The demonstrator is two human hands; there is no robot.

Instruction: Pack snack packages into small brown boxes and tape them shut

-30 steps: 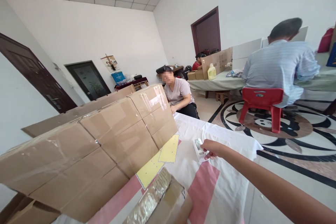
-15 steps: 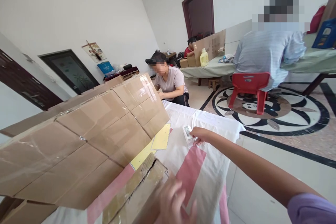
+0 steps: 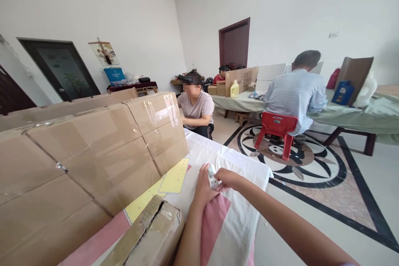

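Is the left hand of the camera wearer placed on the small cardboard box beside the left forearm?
No, the left hand is at the small white object, opposite the right hand, beyond the small cardboard box.

On the cloth-covered table (image 3: 246,170), a small item (image 3: 212,177) is flanked by the left hand (image 3: 204,185) and the right hand (image 3: 227,178). Cartons (image 3: 102,145) are stacked to the left, with a box (image 3: 152,232) placed nearer. Behind, to the right, a chair (image 3: 278,122) is set before a long table (image 3: 237,102).

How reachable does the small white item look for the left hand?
Seemingly yes: the left hand is right beside the small white item; the taped carton lies beside the forearm, not between them.
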